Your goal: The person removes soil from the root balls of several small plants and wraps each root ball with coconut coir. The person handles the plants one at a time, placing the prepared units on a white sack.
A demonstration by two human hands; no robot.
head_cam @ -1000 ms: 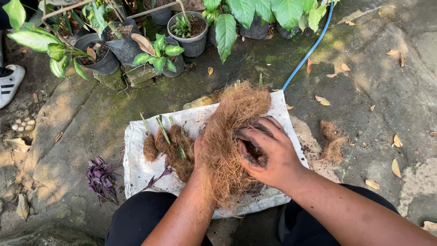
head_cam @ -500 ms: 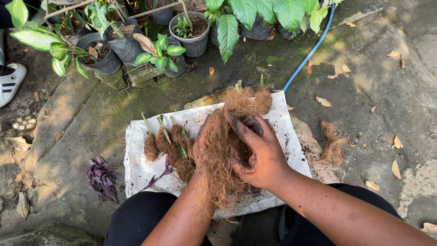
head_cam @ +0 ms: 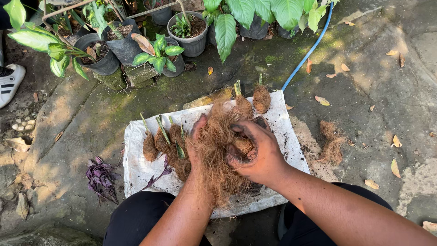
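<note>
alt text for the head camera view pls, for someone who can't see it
Both hands, left hand and right hand, press a clump of brown coconut fibre over a white sack spread on mossy stone ground. Fibre-wrapped cuttings lie on the sack, with potted plants and a blue hose behind.

Both forearms reaching forward from the near edge, left hand (head_cam: 196,145) cupped with thumb up, right hand (head_cam: 256,151) curled over from the right, soiled fingers (head_cam: 240,129) bent inward.
</note>
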